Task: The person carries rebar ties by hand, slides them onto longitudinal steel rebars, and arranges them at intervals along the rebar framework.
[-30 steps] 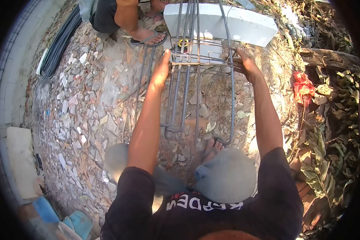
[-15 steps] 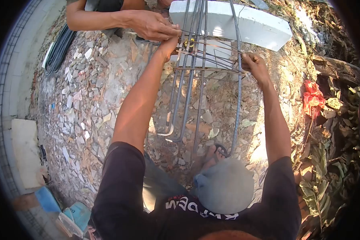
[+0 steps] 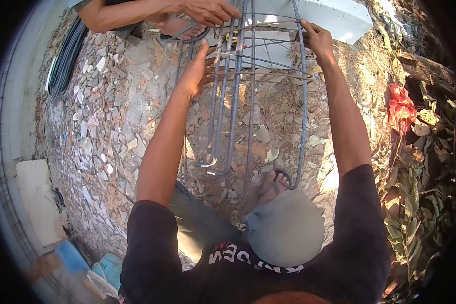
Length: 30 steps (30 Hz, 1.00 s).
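Right hand (image 3: 317,43) hooked on the rings (image 3: 268,74) at the right rod; left hand (image 3: 192,76) apart, opposite, grip unclear. Presumably spread to keep rings square around the rods (image 3: 233,107), above rubble (image 3: 99,126). Co-worker's hand (image 3: 207,9) nearby.

Shirt (image 3: 268,286): white capital letters (image 3: 232,255) are printed across the front; they appear upside down from this view.
Readable part: the word seems to end in "DEN"; its beginning is bent in the cloth, so I cannot read it surely.
Red print (image 3: 222,246): beside the white letters, too small to read.
Bucket (image 3: 111,271): dark marking, not legible.
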{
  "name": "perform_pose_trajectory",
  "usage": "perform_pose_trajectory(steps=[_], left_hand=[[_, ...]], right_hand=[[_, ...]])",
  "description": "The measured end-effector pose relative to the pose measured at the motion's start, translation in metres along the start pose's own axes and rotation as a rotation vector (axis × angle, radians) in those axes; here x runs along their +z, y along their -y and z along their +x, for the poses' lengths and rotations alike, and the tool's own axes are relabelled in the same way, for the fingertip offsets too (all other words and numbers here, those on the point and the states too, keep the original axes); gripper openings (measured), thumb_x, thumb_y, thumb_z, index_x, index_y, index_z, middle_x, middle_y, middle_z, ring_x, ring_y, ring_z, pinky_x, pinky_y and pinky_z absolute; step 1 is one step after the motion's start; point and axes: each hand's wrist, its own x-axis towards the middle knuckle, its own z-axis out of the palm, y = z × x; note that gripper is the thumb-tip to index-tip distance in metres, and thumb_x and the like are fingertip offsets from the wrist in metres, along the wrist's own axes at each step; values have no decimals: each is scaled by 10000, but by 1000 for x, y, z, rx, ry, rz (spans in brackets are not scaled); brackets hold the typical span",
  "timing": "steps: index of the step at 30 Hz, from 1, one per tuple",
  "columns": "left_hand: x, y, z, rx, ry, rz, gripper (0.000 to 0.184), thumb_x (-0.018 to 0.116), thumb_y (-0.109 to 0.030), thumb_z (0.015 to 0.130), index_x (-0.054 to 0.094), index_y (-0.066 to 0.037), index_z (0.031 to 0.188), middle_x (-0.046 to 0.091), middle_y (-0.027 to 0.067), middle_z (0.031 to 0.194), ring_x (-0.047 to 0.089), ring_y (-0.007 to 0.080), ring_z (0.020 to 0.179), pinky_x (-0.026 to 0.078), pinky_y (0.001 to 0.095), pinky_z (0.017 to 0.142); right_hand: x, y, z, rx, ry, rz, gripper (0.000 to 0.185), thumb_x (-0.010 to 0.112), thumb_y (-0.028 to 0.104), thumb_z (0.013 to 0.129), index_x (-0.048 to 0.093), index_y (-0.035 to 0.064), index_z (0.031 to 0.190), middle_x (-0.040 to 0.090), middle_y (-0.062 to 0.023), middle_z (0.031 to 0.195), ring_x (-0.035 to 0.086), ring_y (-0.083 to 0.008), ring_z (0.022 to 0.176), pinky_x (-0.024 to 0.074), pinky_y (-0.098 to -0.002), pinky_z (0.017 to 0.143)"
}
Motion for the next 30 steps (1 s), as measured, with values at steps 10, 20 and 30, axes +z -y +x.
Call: perform_pose_trajectory(steps=[10,20,30], left_hand=[[-32,22,-35,-63,32,-6,1089,445,-844,911,292,-19,1606,400,254,1580,407,385,1449,317,513,1199],[9,16,-14,-13,-30,29,736,594,-781,892,695,-98,1145,653,17,1028,543,150,907,425,365,864],[5,32,5,207,-20,-144,857,498,-727,980,477,-49,1504,565,86,1447,528,205,1283,442,372,960]], right_hand=[[-22,-6,-119,259,133,92,767,546,567,1026,434,2,1534,577,-215,1445,625,-315,1244,495,-427,1032],[-45,-10,-131,167,338,191,682,539,468,1063,497,-106,1429,691,-215,1261,668,-306,1201,495,-426,1096],[-13,-7,-73,139,136,44,699,649,618,953,718,-54,1134,749,-151,1011,724,-228,929,550,-342,816]])
